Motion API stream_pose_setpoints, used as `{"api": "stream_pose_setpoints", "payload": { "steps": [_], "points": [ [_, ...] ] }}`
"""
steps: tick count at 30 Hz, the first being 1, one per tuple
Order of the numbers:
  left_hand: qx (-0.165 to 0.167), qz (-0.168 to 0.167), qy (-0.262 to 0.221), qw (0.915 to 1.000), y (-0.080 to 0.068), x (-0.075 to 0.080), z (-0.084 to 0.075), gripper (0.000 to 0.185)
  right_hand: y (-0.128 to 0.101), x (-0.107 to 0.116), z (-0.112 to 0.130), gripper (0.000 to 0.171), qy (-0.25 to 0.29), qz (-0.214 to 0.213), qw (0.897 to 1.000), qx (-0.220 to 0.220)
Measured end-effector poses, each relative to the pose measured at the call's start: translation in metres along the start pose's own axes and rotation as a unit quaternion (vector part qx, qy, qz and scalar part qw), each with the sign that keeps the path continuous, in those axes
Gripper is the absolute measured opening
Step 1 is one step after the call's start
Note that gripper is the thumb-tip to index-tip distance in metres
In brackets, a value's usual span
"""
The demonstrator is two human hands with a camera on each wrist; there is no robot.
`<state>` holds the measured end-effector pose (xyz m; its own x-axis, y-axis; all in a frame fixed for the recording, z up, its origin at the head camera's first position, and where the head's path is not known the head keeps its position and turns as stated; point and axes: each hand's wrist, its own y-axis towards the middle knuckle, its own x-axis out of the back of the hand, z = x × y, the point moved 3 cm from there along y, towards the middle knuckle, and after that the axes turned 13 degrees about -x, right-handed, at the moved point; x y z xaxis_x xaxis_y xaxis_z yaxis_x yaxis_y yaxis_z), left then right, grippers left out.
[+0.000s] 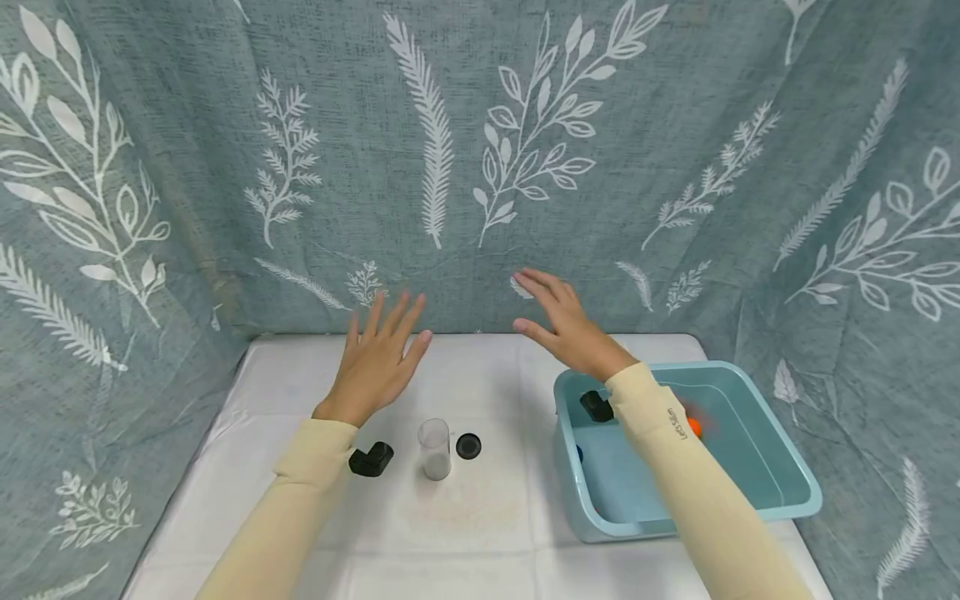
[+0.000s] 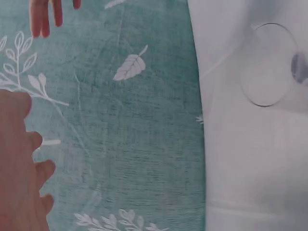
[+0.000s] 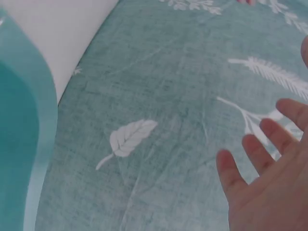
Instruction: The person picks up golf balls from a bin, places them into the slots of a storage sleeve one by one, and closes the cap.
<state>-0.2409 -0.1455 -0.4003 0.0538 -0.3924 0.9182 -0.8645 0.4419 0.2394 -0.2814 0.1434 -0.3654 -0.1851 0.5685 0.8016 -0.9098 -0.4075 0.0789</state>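
Both hands are raised in the air over the far part of the table, fingers spread, holding nothing. My left hand (image 1: 373, 364) is above and beyond a small black angular object (image 1: 371, 459) on the white cloth. To the right of that object stands a clear glass (image 1: 435, 450), upright. A round black disc (image 1: 468, 446), lid-like, lies flat just beside the glass. My right hand (image 1: 572, 329) hangs near the far left corner of a blue basin (image 1: 757, 433), and its forearm crosses over the basin. In the right wrist view the fingers (image 3: 257, 154) are apart and bare.
Inside the basin lie another black angular object (image 1: 597, 407) and an orange item (image 1: 694, 427), partly covered by the sleeve. A blue bit shows at its left wall. A patterned grey-green curtain (image 1: 465, 208) rises behind the white table (image 1: 450, 533) and along both sides.
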Motion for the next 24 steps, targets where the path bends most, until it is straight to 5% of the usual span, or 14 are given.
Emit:
{"api": "stream_pose_setpoints", "payload": {
  "steps": [7, 14, 18, 24],
  "points": [
    [0.026, -0.039, -0.124, 0.9912, -0.025, -0.018, 0.009, 0.069, -0.022, 0.018, -0.018, 0.057, 0.092, 0.016, 0.996, 0.014],
    [0.026, -0.079, -0.297, 0.9512, -0.063, -0.048, 0.005, 0.063, -0.048, 0.023, -0.045, 0.046, 0.204, 0.073, 0.976, -0.015],
    [0.015, -0.097, -0.347, 0.9327, -0.079, -0.069, 0.002, 0.062, -0.065, 0.023, -0.064, 0.039, 0.253, 0.114, 0.959, -0.052],
    [0.02, -0.113, -0.37, 0.9221, -0.095, -0.09, -0.002, 0.069, -0.082, 0.022, -0.092, 0.037, 0.288, 0.182, 0.936, -0.091]
  ]
}}
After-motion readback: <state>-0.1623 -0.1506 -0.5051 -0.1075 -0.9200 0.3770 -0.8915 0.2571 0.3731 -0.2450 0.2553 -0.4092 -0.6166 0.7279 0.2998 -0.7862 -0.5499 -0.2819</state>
